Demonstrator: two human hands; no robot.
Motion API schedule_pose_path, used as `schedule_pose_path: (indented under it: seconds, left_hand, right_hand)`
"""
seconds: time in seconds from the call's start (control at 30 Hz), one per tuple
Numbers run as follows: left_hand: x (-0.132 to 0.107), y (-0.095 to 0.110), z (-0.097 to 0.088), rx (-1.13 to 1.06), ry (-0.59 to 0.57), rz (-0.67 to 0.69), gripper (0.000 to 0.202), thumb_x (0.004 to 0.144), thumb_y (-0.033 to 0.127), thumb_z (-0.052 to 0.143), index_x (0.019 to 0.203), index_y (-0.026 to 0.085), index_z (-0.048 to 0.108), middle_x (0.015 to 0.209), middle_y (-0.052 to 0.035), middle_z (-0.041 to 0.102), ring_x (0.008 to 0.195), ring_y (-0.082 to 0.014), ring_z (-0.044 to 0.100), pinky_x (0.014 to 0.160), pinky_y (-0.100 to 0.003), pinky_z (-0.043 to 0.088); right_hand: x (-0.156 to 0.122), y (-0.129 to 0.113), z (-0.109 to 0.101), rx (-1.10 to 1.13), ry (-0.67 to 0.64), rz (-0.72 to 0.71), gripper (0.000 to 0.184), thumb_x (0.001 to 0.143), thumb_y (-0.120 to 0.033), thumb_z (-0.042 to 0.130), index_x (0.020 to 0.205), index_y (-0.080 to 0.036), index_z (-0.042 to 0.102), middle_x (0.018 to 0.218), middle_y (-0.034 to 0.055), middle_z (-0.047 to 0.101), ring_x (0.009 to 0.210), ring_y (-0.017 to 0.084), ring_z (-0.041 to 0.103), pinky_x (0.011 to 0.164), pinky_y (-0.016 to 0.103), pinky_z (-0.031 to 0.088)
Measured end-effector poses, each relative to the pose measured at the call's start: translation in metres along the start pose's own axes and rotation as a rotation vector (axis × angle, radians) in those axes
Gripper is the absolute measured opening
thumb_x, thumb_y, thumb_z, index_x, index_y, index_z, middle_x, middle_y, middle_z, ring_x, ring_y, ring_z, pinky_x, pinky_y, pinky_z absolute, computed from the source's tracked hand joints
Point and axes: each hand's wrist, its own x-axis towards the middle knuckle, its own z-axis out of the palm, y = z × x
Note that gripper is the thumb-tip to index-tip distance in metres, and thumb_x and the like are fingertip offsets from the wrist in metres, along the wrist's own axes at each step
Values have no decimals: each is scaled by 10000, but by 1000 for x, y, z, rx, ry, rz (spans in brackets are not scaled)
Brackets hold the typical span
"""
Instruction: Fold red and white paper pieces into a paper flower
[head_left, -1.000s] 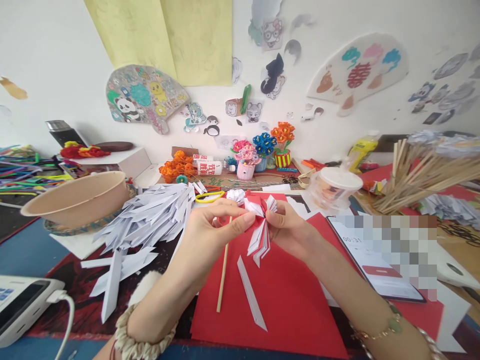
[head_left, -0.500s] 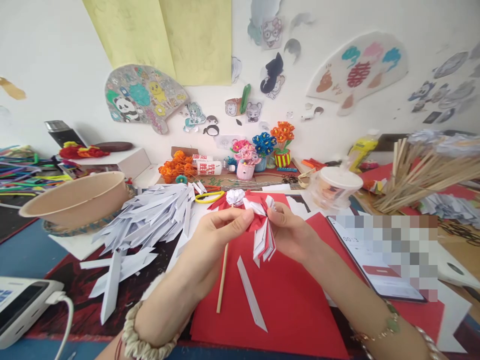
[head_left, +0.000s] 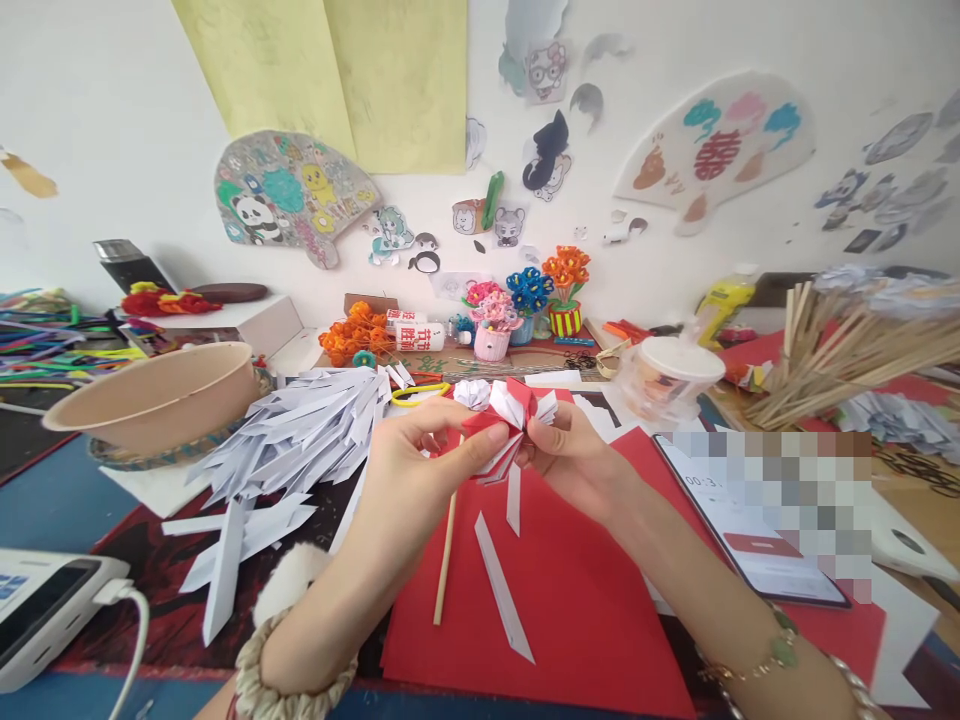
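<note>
Paper cluster [head_left: 511, 405]: folded, red-and-white, held above red sheets [head_left: 585, 610].
Left hand [head_left: 416, 465]: fingers pinching its left side.
Right hand [head_left: 577, 455]: fingers pinching its right.
Wooden stick [head_left: 444, 560]: on sheets.

Two hands [head_left: 574, 455], one folded-paper bundle [head_left: 511, 405], two fans [head_left: 289, 190], one basin [head_left: 169, 405].

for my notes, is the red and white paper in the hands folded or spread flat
Folded: the red and white paper, held between the left hand and right hand, shows creased, layered edges.
</note>
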Motion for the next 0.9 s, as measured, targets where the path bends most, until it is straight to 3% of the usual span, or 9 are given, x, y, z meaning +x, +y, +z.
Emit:
schedule_pose_path:
  seconds: [0.23,0.4,0.63,0.73,0.8,0.9]
  left_hand:
    - [2,2,-6,63,-105,-10,227,776,348,780,652,173,704,765,-23,657,768,-165,552,704,-294,394]
    - [2,1,-6,-56,-206,-31,207,783,336,779,687,169,703,754,-19,631,781,-168,562,739,-295,419]
    - [5,-8,-1,-207,-235,-82,196,767,351,801,739,165,750,805,-34,657,793,-167,579,796,-308,448]
    - [5,-10,-1,-237,-229,-101,181,786,351,783,752,177,744,829,-40,664,805,-182,588,812,-335,458]
    - [5,-7,-4,-181,-228,-65,156,820,342,749,789,190,746,885,-51,688,843,-197,597,828,-350,462]
    - [7,2,-13,127,-218,102,136,832,341,736,874,213,748,888,-48,708,810,-198,586,764,-338,455]
  right_hand:
    - [0,1,-1,59,-12,72,305,592,-421,939,706,-187,781,670,18,694,580,122,592,585,248,492]
    - [-2,1,1,135,-47,144,326,588,-432,940,731,-188,777,625,-3,661,550,102,551,553,225,462]
    - [-3,3,9,296,-101,179,303,598,-380,949,698,-167,758,563,-37,626,486,51,506,502,160,455]
    - [-3,3,12,309,-68,179,300,602,-379,944,693,-169,750,585,-32,651,494,53,530,493,150,463]
    - [-3,2,12,304,1,172,290,601,-379,940,702,-182,753,629,-19,686,522,72,567,508,163,484]
    - [-2,0,8,265,97,140,271,631,-399,913,745,-203,762,663,-7,700,554,104,597,529,199,506]
